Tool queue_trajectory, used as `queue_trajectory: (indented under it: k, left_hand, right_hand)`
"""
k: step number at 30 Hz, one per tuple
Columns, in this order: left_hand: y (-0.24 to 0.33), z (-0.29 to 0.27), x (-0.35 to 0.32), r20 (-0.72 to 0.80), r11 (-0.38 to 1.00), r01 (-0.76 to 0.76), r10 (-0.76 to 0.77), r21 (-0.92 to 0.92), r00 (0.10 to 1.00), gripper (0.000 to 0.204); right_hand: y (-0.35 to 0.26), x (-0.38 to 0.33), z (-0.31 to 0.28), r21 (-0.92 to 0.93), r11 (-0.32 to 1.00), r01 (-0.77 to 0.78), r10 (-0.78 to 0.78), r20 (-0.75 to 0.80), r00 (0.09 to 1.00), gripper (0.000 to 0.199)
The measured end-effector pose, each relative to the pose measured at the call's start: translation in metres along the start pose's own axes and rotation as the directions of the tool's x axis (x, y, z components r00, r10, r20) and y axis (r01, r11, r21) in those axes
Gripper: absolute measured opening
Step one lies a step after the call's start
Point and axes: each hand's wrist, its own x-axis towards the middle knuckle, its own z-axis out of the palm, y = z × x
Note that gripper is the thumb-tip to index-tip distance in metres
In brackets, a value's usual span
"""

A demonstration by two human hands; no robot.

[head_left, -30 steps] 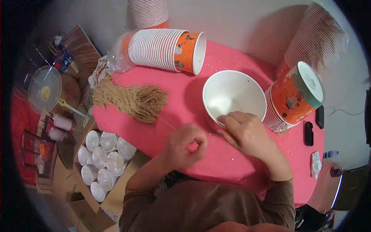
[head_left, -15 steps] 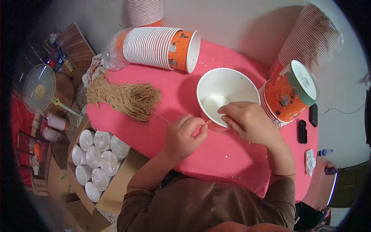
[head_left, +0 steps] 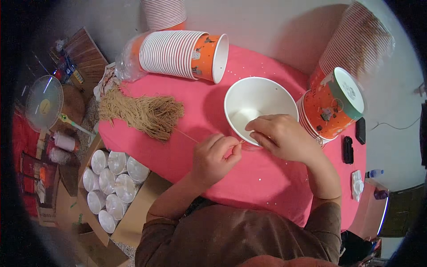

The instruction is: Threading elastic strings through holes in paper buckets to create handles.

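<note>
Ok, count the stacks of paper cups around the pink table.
4: one lying on its side at the table's back, one upright behind it, one tilted at the right edge, one blurred far right. More may be hidden.

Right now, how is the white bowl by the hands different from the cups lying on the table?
The white bowl stands upright, alone and open; the stack of cups lies on its side, nested together. The bowl is plain white and wider; the cups are orange outside. The right hand touches the bowl's rim; nothing touches the stack. Both rest on the pink table.
</note>
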Motion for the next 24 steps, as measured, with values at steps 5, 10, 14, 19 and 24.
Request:
queue_trajectory:
  k: [5, 10, 14, 19, 24]
  left_hand:
    - [-0.003, 0.003, 0.002, -0.016, 0.999, 0.032, -0.032, 0.017, 0.999, 0.015]
    - [-0.001, 0.003, 0.003, -0.009, 0.998, 0.045, -0.045, 0.031, 0.999, 0.015]
    - [-0.002, 0.006, 0.001, -0.042, 0.999, 0.049, -0.048, 0.009, 0.998, 0.015]
    - [-0.003, 0.008, 0.0, -0.049, 0.998, 0.06, -0.06, -0.01, 0.997, 0.015]
    - [-0.001, 0.009, 0.003, -0.046, 0.999, 0.038, -0.037, 0.017, 0.998, 0.014]
  right_hand:
    - [0.0, -0.001, -0.001, 0.01, 1.0, -0.014, 0.014, 0.012, 1.0, 0.014]
    - [0.0, -0.002, -0.001, 0.02, 0.999, -0.026, 0.025, 0.017, 1.0, 0.014]
    - [0.001, -0.001, 0.0, 0.028, 0.999, -0.026, 0.025, 0.023, 0.999, 0.014]
    - [0.005, 0.003, 0.0, 0.105, 0.994, -0.023, 0.017, 0.055, 0.998, 0.014]
    - [0.018, 0.012, 0.006, 0.321, 0.946, -0.054, -0.003, 0.174, 0.985, 0.01]
